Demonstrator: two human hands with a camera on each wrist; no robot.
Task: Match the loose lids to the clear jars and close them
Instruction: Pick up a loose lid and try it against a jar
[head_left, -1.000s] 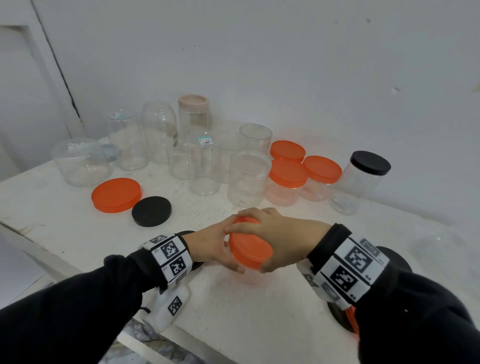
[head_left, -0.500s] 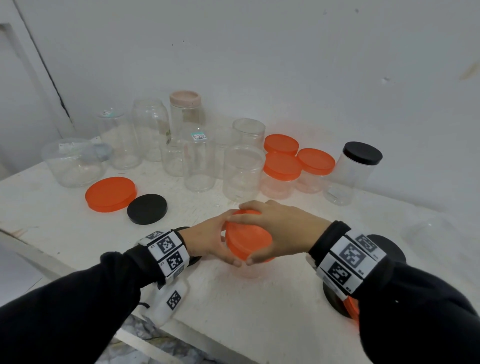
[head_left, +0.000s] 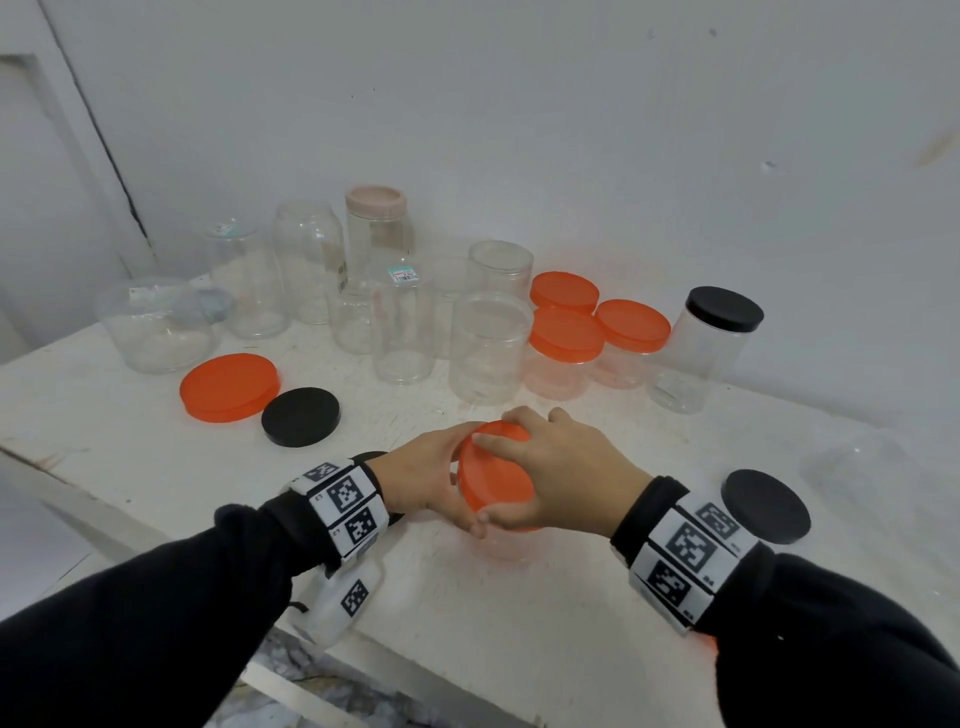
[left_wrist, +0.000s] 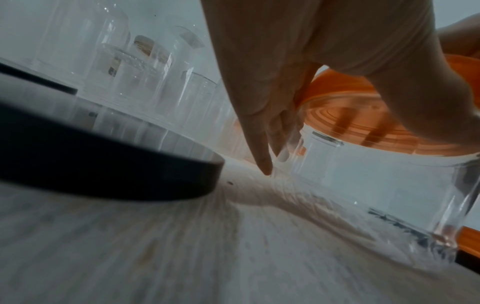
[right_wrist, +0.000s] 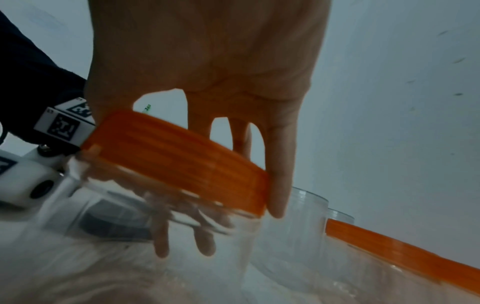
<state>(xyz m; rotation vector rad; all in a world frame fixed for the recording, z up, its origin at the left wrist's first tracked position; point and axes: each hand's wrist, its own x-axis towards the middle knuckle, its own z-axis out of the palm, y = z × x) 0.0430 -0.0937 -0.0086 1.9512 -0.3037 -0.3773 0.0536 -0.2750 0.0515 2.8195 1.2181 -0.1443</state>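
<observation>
On the near surface (head_left: 519, 623), the right hand (head_left: 561, 473), clamped on the orange lid (head_left: 496, 480), has turned it further while the left hand (head_left: 421, 483) grips the clear jar (left_wrist: 376, 185), so closing looks nearly done.

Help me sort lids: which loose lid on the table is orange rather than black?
The large orange lid lying flat at the far left, touching a loose black lid. Another black lid lies by the right wrist; other orange lids sit on jars.
</observation>
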